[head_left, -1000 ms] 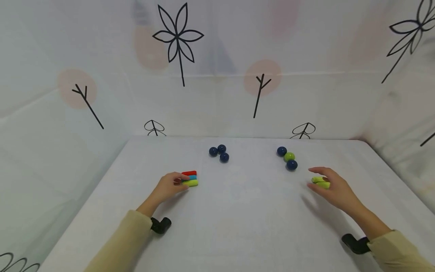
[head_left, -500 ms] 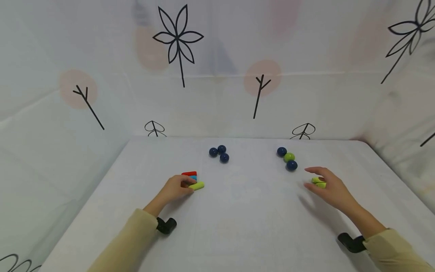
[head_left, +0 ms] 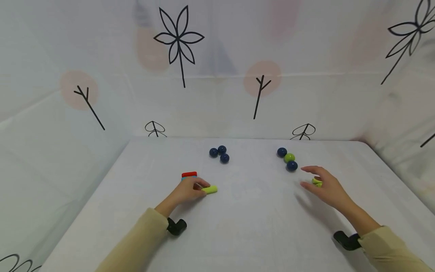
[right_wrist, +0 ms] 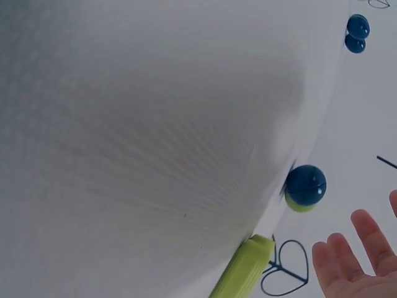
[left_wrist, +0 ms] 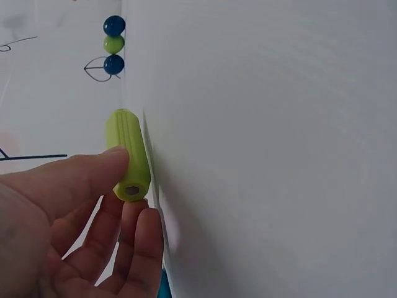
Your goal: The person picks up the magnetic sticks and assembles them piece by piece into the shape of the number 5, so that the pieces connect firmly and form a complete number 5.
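Note:
In the head view my left hand (head_left: 185,192) pinches a yellow-green magnetic building rod (head_left: 210,189) between thumb and fingers. The left wrist view shows a grey disc in the near end of this rod (left_wrist: 128,131), with the thumb lying along its side. Behind that hand lie a red rod (head_left: 188,174) and a partly covered blue rod (head_left: 185,178). My right hand (head_left: 327,189) is held with fingers spread apart, thumb and forefinger parted, nothing between them. It partly hides two more yellow-green rods (head_left: 317,182) on the table; one such rod (right_wrist: 243,268) also shows in the right wrist view.
Three dark blue balls (head_left: 224,158) sit together at the back of the white table (head_left: 238,226). Further right, a green ball (head_left: 289,158) lies between two dark blue balls (head_left: 291,166). A patterned white cloth (head_left: 217,102) hangs behind and at both sides.
My left hand has drawn the yellow-green rod away from the red and blue ones, rightward and slightly nearer me. The right hand has drifted a little left, covering more of the two rods beside it.

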{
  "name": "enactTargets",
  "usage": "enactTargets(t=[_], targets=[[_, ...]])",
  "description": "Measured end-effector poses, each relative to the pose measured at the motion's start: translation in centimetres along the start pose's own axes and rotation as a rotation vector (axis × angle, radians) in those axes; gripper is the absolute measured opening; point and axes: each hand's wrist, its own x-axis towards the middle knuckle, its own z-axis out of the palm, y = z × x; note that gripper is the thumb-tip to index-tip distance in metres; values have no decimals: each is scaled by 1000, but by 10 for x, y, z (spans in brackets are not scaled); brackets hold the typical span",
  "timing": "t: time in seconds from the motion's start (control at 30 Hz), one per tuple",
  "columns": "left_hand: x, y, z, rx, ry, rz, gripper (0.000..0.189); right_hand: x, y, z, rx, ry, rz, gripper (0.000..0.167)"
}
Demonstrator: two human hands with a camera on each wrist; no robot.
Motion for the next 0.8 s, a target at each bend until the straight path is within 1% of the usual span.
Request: enactTargets(t=[0.07,0.2,0.33,0.43,0.6,0.63,0.8], targets=[[2,4,3,-12,-15,-5,23,-4,-15,-5,20,-20,-1,52],[6,11,8,-36,-42,-14,23,-6,-25,-5,13,-30,2,51],[9,17,12,-58,-66,11,24,-5,-23,-2,25,-22,0,50],[12,20,15,-63,-83,47,24,-3,-20,2,25,-9,3,49],[15,27,20,-65,-102,82,23,-2,-23,2,27,-29,0,50],[16,28,20,-64,-106,87,23,-3,-25,0,37,-43,-4,50],[19,36,25,-61,-123,122,23,-1,-25,0,32,-55,-10,50]])
